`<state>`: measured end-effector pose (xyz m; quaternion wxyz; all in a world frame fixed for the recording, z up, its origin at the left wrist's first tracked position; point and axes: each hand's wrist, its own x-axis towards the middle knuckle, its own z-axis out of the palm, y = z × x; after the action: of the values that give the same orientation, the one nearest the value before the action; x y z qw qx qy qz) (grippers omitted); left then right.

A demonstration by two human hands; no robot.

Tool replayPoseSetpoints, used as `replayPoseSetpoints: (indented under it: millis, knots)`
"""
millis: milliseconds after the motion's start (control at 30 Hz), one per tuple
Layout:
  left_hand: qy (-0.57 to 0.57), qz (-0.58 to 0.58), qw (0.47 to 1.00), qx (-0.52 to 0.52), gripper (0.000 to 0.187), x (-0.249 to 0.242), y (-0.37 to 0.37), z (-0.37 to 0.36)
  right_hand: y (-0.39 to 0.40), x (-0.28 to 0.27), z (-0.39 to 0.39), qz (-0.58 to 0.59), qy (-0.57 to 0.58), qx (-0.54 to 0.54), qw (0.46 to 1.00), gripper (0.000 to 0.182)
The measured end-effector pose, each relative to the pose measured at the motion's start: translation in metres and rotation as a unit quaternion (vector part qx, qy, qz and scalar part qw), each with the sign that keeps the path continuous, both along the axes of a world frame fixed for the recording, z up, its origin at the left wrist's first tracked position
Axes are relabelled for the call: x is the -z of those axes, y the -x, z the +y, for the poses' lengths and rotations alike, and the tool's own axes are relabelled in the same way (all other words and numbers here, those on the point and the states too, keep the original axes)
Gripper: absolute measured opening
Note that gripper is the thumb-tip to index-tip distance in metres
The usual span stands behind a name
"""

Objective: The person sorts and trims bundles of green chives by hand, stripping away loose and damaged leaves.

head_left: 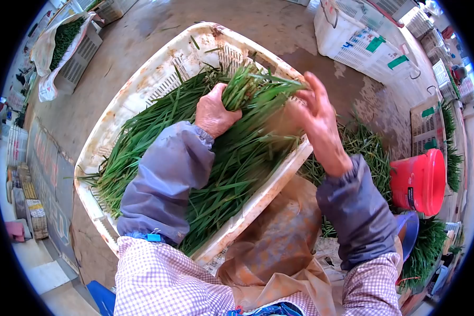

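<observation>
My left hand [214, 112] is closed around a bunch of garlic chives [240, 90], gripping it above a large white plastic basket [108, 118]. More long green chives [158, 113] lie in a thick heap inside that basket, under my left forearm. To the right, my right hand [321, 124] is raised at the basket's rim beside the loose ends of the bunch. Its fingers are apart and partly blurred, and some leaves near them are smeared by motion.
Scattered chive scraps [363, 152] lie on the floor at the right, by a red bucket [417, 181]. A white crate [353, 39] stands at the upper right. Another crate [79, 60] with a cloth and greens is at the upper left. Brown cloth [274, 237] covers my lap.
</observation>
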<state>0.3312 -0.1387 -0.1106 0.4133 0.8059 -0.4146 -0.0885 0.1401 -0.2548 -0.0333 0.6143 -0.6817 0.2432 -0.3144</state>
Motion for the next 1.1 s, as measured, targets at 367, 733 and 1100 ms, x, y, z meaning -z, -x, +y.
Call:
replayPoseSetpoints:
  millis: [367, 733, 1100]
  knots:
    - [-0.056, 0.246, 0.94, 0.23, 0.079, 0.015, -0.05, -0.007, 0.021, 0.007, -0.007, 0.138, 0.146, -0.038, 0.979, 0.017]
    - [-0.144, 0.322, 0.9, 0.257, 0.097, 0.018, -0.067, -0.025, 0.056, -0.046, 0.038, 0.072, -0.017, -0.364, 0.928, 0.018]
    - [-0.222, 0.078, 0.949, 0.208, 0.117, -0.005, -0.018, -0.036, -0.071, 0.061, -0.035, 0.226, -0.173, -0.038, 0.958, 0.027]
